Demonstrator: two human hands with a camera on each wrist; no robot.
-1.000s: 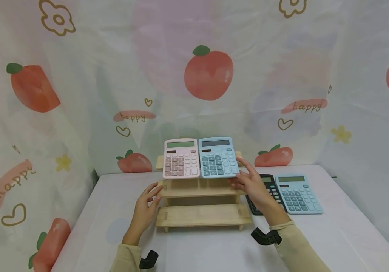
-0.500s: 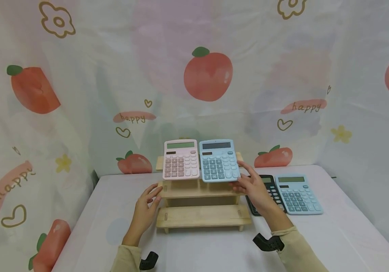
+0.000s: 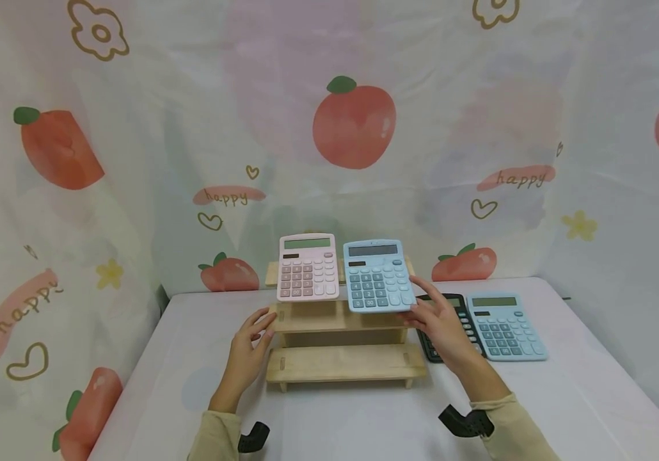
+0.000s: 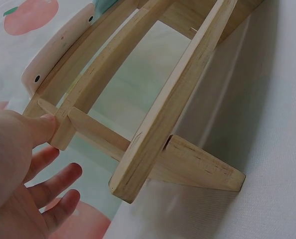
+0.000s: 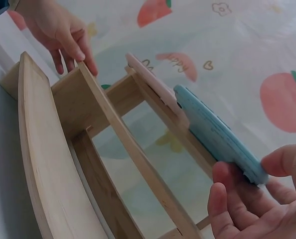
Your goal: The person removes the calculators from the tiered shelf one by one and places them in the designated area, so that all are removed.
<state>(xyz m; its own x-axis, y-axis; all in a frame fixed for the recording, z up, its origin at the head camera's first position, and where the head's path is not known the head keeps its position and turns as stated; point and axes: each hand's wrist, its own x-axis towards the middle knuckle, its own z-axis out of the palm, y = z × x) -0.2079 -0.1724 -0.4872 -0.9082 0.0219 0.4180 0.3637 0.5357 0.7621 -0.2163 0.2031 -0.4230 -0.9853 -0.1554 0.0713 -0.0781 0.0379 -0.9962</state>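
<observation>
A three-tier wooden stand [image 3: 345, 363] is in the middle of the table. My left hand [image 3: 246, 356] grips the left end of its middle shelf, thumb on the wood in the left wrist view. On the top tier a pink calculator [image 3: 308, 272] leans back, facing me. My right hand [image 3: 443, 328] pinches a light blue calculator [image 3: 377, 282] at its lower right corner. In the right wrist view the thumb [image 5: 282, 160] is on the front of this blue calculator [image 5: 215, 132] and the other fingers are behind and under it. It tilts slightly, right of the pink one.
To the right of the stand, a black calculator [image 3: 460, 307], partly hidden by my right hand, lies beside a second light blue calculator [image 3: 508, 328]. The white tabletop [image 3: 329, 426] reaches back to a fruit-printed cloth backdrop [image 3: 421, 96].
My right hand has drawn the blue calculator right and a little down toward me, widening the gap to the pink one. The left hand stays at the stand.
</observation>
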